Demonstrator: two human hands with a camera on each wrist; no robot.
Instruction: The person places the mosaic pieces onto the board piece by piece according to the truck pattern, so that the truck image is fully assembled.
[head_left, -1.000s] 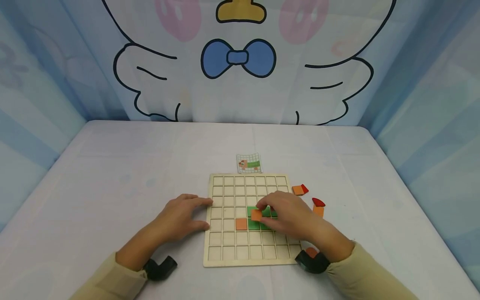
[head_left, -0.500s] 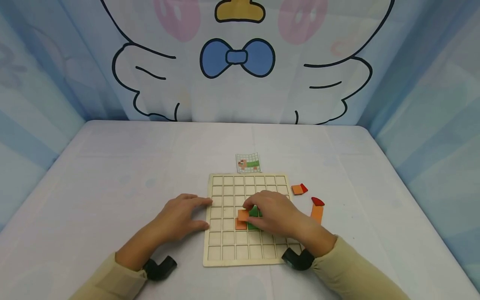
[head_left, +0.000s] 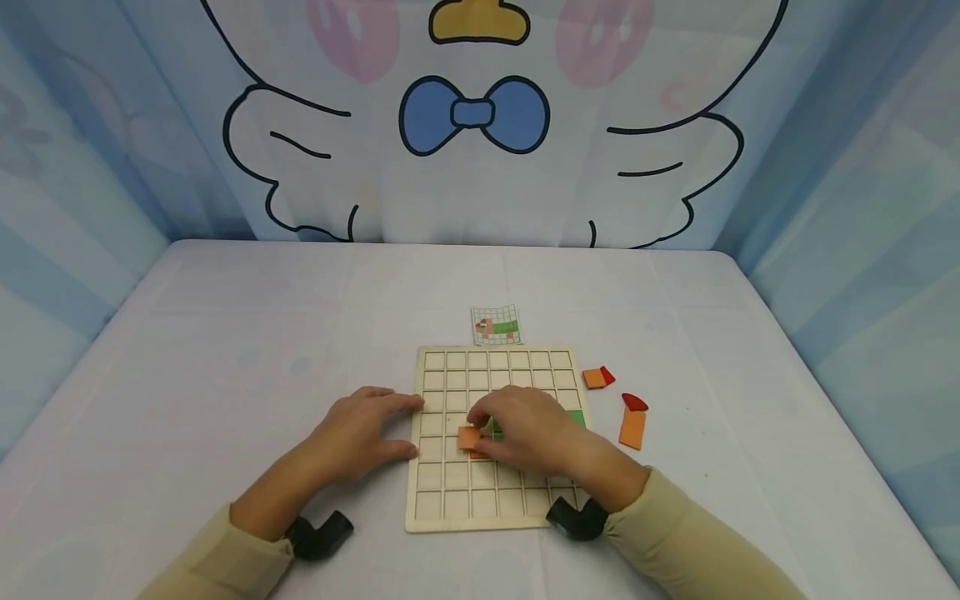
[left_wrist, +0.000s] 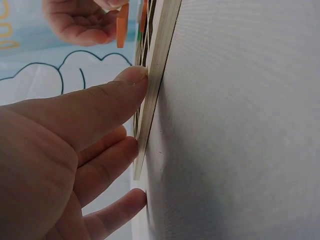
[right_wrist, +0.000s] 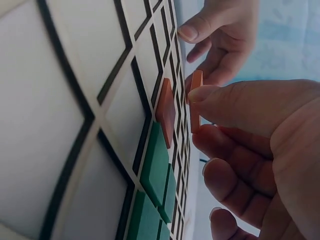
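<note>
A wooden grid board (head_left: 442, 505) lies flat on the table. At its left edge, my left hand (head_left: 357, 440) rests with thumb and index fingertip against the rim; the left wrist view shows the thumb (left_wrist: 112, 97) touching the board's side. My right hand (head_left: 528, 429) pinches a square orange tile (head_left: 467, 438) between thumb and fingers, held just over the grid. In the right wrist view that tile (right_wrist: 196, 102) stands apart from the board surface. Beneath it sits a darker orange tile (right_wrist: 166, 112) in a cell, beside several green tiles (right_wrist: 156, 162), partly hidden by my right hand in the head view.
A small pattern card (head_left: 496, 326) with a pixel animal lies behind the board. Right of the board are an orange tile (head_left: 593, 379) with a red piece (head_left: 608, 376), and another orange piece (head_left: 632, 429) below a red one (head_left: 635, 402). A curtain (head_left: 480, 200) hangs behind the table.
My right hand has moved left across the board with the orange tile, from over the green tiles to beside and above the darker orange one. My left hand has stayed at the edge.
</note>
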